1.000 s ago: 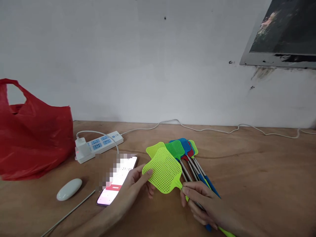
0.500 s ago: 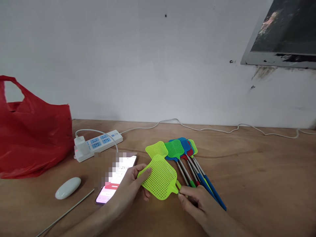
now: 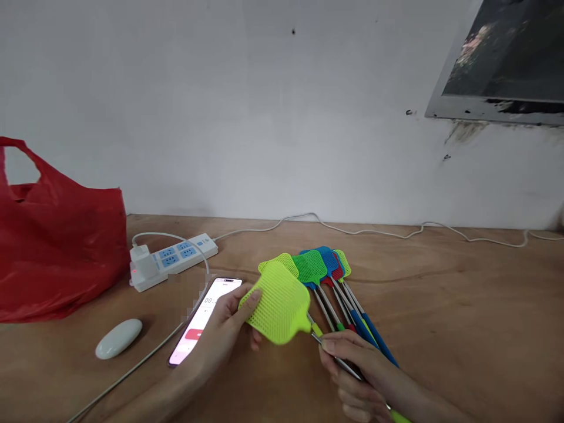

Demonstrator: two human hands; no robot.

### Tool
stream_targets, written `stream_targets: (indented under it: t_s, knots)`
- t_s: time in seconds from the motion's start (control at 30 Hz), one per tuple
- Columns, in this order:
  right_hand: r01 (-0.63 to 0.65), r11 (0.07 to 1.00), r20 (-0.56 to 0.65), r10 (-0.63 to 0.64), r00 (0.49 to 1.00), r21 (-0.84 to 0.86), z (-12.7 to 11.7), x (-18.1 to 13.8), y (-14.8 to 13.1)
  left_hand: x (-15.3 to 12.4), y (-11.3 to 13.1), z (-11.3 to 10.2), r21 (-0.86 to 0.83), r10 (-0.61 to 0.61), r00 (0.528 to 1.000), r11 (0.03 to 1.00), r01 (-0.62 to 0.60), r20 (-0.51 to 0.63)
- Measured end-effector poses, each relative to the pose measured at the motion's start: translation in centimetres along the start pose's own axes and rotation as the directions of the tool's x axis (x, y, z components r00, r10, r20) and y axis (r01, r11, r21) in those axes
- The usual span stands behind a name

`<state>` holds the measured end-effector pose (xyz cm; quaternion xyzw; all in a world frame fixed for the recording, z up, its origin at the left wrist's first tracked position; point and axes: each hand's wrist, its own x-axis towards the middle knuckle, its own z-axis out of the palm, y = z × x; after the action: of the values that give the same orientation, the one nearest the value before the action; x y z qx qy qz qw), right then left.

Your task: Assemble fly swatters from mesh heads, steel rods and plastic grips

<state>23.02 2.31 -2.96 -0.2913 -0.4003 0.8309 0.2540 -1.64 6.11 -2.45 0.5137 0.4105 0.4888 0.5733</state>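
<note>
My left hand pinches the left edge of a yellow-green fly swatter head, a perforated square paddle tilted above the table. My right hand is closed around a thin metal rod with a yellow-green grip at its lower end. The rod's tip is close to the neck of the head; whether they touch I cannot tell. Behind lie several fly swatters fanned out together, among them a green one, a blue one and a yellow-green one partly hidden by the held head.
A lit phone lies beside my left forearm. Further left are a white oval object, a white power strip with a plugged-in charger, and a red plastic bag. A white cable runs along the wall.
My right hand has moved down and right from the head's neck and now grips the metal rod, whose length has come into view. The head has shifted slightly up and left with my left hand.
</note>
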Motion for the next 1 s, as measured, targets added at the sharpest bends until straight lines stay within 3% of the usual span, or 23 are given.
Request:
stream_targets:
  t_s: [0.1,0.23,0.37,0.53,0.6,0.73,0.83,1.0]
  knots:
    - [-0.017,0.998,-0.034,0.019,0.999,0.052,-0.4,0.0,-0.2,0.3,0.3,-0.5,0.033,0.042,0.983,0.999,-0.037,-0.176]
    - [0.105,0.994,-0.108,-0.101,0.989,0.030,-1.1,0.4,0.1,-0.1,0.5,-0.3,0.327,0.035,0.998,0.945,-0.018,-0.047]
    - [0.161,0.987,-0.165,-0.161,0.973,-0.017,-1.3,0.8,0.4,-0.2,0.3,-0.5,0.714,0.223,0.973,0.673,-0.191,0.050]
    - [0.197,0.980,-0.202,-0.193,0.960,0.001,-1.6,0.9,0.5,-0.1,0.3,-1.2,0.886,0.441,0.883,0.329,-0.325,0.160]
    - [0.203,0.979,-0.194,-0.197,0.961,0.012,-1.7,1.0,0.6,-0.5,0.1,-0.8,0.888,0.409,0.874,0.253,-0.385,0.263]
    - [0.205,0.979,-0.186,-0.197,0.963,0.021,-1.9,1.1,0.7,-1.9,-1.0,0.4,0.849,0.212,0.874,0.224,-0.478,0.436]
    - [0.198,0.980,-0.199,-0.193,0.961,0.005,-1.8,1.0,0.4,-2.3,-1.8,0.8,0.826,0.139,0.861,0.242,-0.509,0.490]
    - [0.196,0.980,-0.245,-0.199,0.949,-0.036,-1.3,0.8,-0.3,-1.9,-1.8,0.2,0.813,0.138,0.841,0.216,-0.540,0.522]
